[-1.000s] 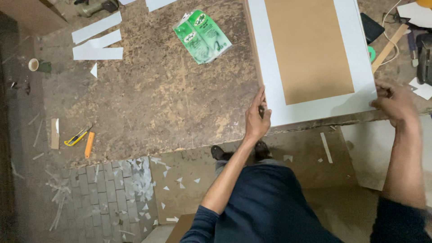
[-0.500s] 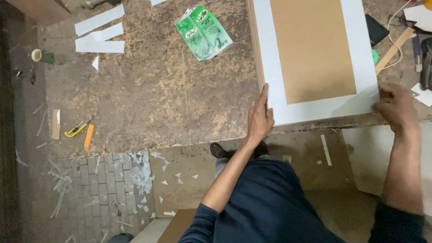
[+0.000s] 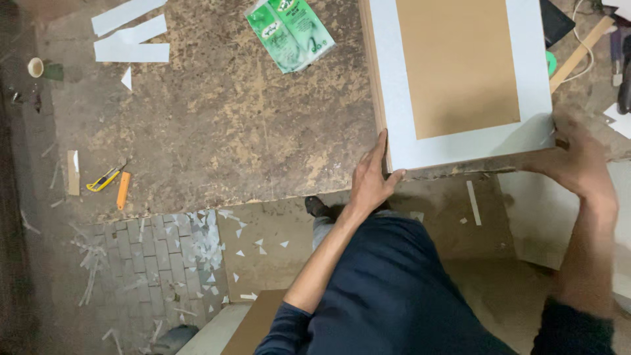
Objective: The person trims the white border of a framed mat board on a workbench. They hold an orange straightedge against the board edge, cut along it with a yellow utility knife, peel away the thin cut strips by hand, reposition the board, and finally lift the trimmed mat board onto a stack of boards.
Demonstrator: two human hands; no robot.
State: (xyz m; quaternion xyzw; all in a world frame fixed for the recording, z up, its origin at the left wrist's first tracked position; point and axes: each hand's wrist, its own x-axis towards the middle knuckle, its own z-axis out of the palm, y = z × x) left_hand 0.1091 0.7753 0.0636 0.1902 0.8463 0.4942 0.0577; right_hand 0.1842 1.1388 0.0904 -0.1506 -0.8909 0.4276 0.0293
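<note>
The board stack (image 3: 460,79) lay on the desk (image 3: 230,131), right of the packet (image 3: 289,33); knives (image 3: 112,181) lay far left.

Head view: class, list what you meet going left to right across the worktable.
Cup → yellow knife → white strips → green packet → left hand → white-bordered board → right hand.

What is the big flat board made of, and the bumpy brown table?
The board looks like a stack of brown fibreboard or cardboard, matte, with a smooth white border; layered edges show at its left side. The table seems worn, speckled chipboard, rough and chipped along its front edge.
</note>
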